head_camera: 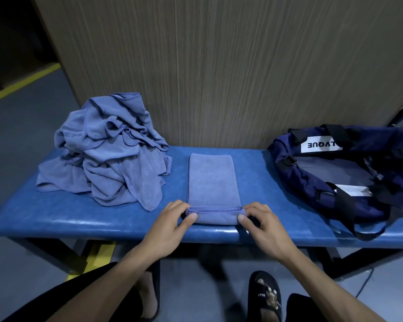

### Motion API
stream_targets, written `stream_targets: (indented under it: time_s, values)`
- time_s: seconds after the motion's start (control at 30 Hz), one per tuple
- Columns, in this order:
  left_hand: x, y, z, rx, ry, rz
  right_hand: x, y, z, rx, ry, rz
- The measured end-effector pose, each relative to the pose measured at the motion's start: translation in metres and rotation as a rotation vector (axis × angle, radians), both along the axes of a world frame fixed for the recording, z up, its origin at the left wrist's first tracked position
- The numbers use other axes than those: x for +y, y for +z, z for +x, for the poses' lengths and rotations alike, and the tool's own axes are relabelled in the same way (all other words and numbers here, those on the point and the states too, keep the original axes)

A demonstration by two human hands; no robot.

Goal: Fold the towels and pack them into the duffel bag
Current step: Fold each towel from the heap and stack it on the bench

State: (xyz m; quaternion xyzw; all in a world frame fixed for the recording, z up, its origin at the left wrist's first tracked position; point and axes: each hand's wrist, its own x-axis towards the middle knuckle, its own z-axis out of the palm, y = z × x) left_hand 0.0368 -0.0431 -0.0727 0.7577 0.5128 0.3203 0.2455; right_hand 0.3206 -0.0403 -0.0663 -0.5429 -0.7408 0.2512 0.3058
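Observation:
A blue-grey towel (211, 180), folded into a narrow strip, lies lengthwise on the middle of the blue padded bench (249, 177). Its near end is turned over into a short roll. My left hand (172, 223) pinches the roll's left end with thumb and fingers. My right hand (262, 220) pinches its right end the same way. A heap of unfolded towels (107, 154) in the same colour sits on the bench's left part. The navy duffel bag (349, 173) lies open on the right part, its black straps spread out.
A wood-grain panel (219, 66) rises directly behind the bench. Grey floor with a yellow line (21, 84) lies to the left. My feet in black slippers (264, 296) stand under the bench's front edge, next to its dark metal legs.

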Motion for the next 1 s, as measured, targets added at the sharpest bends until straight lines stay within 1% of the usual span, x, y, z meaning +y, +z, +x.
stream_targets:
  time_s: [0.1,0.17,0.27,0.33,0.4,0.43,0.5,0.63,0.7,0.83,0.9,1.0]
  values:
    - [0.004,-0.001,0.008,0.004,0.097,-0.053,0.002,0.0,-0.005,0.0,-0.068,-0.041]
    - [0.007,0.002,0.014,-0.023,0.147,-0.124,0.001,0.0,-0.008,-0.005,-0.121,-0.05]
    - [0.011,0.006,0.016,-0.083,0.149,-0.221,0.002,0.001,-0.011,-0.002,-0.18,-0.057]
    - [0.011,0.005,0.014,-0.033,0.105,-0.196,0.002,0.001,-0.012,-0.017,-0.195,-0.052]
    - [0.011,0.001,0.014,0.069,0.101,-0.114,0.002,0.002,-0.013,-0.033,-0.198,-0.052]
    - [0.011,-0.001,0.013,0.093,0.115,-0.078,0.002,0.003,-0.013,-0.037,-0.196,-0.057]
    - [0.012,-0.004,0.014,0.075,0.144,-0.039,0.003,0.005,-0.013,-0.062,-0.195,-0.064]
    - [0.011,-0.002,0.018,0.073,0.188,-0.002,0.007,0.005,-0.015,-0.189,-0.235,-0.045]
    - [0.01,0.0,0.021,0.066,0.225,-0.029,0.01,0.004,-0.019,-0.223,-0.266,-0.061]
    - [0.017,0.002,0.017,-0.036,0.28,-0.175,0.012,0.008,-0.026,-0.282,-0.33,-0.065]
    - [0.019,0.005,0.018,-0.001,0.311,-0.208,0.012,0.011,-0.029,-0.31,-0.356,-0.076]
    - [0.026,0.013,0.022,0.1,0.369,-0.224,0.011,0.012,-0.036,-0.385,-0.391,-0.053]
